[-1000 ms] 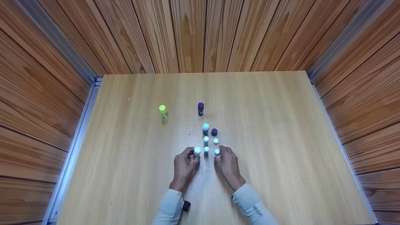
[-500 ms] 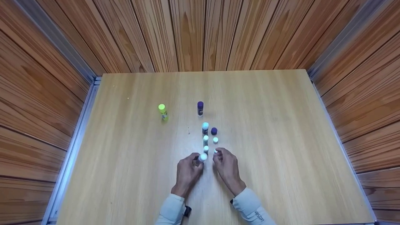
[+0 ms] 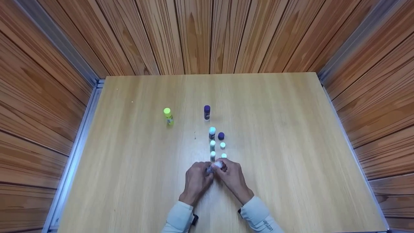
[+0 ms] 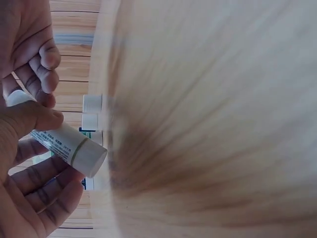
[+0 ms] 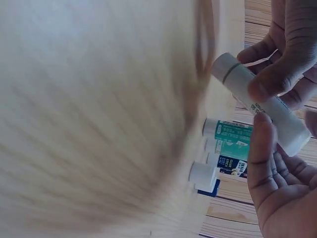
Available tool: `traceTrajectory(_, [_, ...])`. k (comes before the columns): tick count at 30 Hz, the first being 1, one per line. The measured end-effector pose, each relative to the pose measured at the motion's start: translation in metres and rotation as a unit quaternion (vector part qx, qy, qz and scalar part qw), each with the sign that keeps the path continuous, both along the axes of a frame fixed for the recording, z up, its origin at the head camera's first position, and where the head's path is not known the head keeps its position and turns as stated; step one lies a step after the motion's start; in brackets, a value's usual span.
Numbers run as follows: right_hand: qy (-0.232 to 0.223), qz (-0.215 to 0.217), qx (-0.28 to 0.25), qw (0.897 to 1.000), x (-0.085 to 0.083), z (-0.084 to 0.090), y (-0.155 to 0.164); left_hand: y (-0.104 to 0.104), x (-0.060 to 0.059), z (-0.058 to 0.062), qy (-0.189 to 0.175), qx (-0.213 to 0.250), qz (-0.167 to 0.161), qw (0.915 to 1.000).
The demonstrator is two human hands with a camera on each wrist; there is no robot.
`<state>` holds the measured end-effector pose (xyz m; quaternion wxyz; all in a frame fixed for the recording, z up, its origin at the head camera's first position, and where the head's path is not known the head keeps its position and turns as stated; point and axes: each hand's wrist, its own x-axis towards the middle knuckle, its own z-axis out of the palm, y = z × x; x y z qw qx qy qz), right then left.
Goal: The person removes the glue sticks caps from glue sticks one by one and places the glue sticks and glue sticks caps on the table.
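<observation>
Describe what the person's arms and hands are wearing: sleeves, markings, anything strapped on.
Both forearms are covered by pale, light grey long sleeves ending at the wrists. The right sleeve carries a small line of dark lettering near the cuff, too small to read. A small black item shows at the left sleeve cuff, at the wrist. The left hand and right hand are bare: no gloves visible.
</observation>
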<state>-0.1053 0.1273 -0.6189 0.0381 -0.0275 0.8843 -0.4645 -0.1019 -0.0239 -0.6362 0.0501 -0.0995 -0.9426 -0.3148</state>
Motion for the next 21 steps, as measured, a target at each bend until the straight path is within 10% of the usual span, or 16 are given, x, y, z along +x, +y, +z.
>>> traceTrajectory(13, [0.051, 0.114, 0.028, 0.992, -0.001, 0.008, 0.017, -0.008, -0.003, -0.001, 0.017, -0.033, -0.032, 0.9988])
traceTrajectory(21, [0.073, 0.065, -0.014, 0.995, 0.001, 0.010, 0.018, -0.007, 0.000, -0.003, -0.002, -0.007, -0.015, 0.9999])
